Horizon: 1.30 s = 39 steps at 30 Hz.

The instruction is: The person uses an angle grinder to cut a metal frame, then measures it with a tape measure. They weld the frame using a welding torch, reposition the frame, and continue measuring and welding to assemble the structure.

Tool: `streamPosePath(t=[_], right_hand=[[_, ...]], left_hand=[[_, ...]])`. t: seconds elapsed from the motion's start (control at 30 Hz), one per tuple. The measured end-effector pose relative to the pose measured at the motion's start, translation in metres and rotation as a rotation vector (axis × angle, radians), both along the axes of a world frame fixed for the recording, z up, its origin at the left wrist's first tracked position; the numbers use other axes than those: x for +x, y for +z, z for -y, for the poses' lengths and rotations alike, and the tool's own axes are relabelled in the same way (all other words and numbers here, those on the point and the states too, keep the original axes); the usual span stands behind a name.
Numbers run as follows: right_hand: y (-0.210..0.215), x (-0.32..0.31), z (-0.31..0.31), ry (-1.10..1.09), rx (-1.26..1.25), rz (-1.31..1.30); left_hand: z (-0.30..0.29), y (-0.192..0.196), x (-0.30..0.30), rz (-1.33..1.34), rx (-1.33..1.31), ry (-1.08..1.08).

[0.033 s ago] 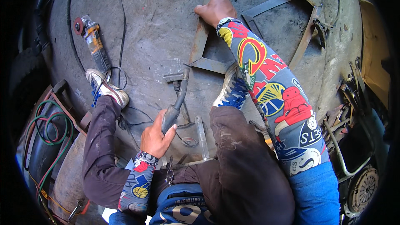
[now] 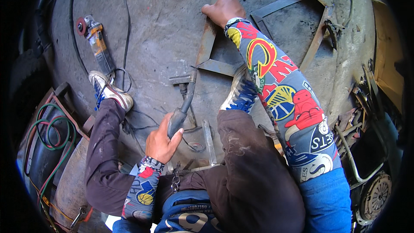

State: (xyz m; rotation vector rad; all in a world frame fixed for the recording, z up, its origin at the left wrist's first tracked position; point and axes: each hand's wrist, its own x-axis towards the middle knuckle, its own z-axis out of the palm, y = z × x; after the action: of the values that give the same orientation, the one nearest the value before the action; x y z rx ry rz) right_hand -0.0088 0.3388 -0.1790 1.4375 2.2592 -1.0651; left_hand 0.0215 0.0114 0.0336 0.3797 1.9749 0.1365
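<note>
My left hand (image 2: 160, 141) is closed around the handle of a welding torch (image 2: 188, 100). The torch's bent neck points away from me, its tip close to the near corner of a metal frame (image 2: 208, 39). Whether tip and frame touch, I cannot tell. Farther off, my right hand (image 2: 224, 7) grips the left bar of that frame, thumb side up; the fingers' undersides are hidden. The frame is made of angle bars and lies on the concrete floor. Just left of the torch neck is a hammer (image 2: 179, 80), partly hidden behind it.
An angle grinder (image 2: 100, 48) lies at the left beside my shoe, its cord trailing. Green and red hoses (image 2: 55, 134) coil over a tank (image 2: 71, 181) at lower left. Scrap metal (image 2: 364, 99) and a round slotted metal plate (image 2: 376, 195) are at right. My other shoe (image 2: 239, 92) sits by the frame.
</note>
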Motion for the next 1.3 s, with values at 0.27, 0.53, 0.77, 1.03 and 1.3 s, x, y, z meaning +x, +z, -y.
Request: streamPosePath(t=[0.27, 0.53, 0.77, 1.03, 1.3], right_hand=[[-0.0056, 0.0024, 0.0006, 0.016, 0.027, -0.020], [-0.0067, -0.0004, -0.0003, 0.020, 0.024, -0.002], [-0.0064, 0.0005, -0.0003, 0.015, 0.041, -0.014], [-0.0063, 0.0013, 0.0003, 0.031, 0.053, -0.024], [-0.0063, 0.0006, -0.0004, 0.025, 0.040, -0.023]], left_hand=[[0.0015, -0.0062, 0.0015, -0.058, 0.039, -0.036], [0.0030, -0.0072, 0.0003, -0.032, 0.036, -0.014], [0.0013, -0.0094, -0.0002, -0.059, 0.061, -0.024], [-0.0040, -0.0071, -0.0035, -0.007, -0.019, -0.018], [-0.0029, -0.0103, -0.0018, -0.043, 0.021, -0.022]])
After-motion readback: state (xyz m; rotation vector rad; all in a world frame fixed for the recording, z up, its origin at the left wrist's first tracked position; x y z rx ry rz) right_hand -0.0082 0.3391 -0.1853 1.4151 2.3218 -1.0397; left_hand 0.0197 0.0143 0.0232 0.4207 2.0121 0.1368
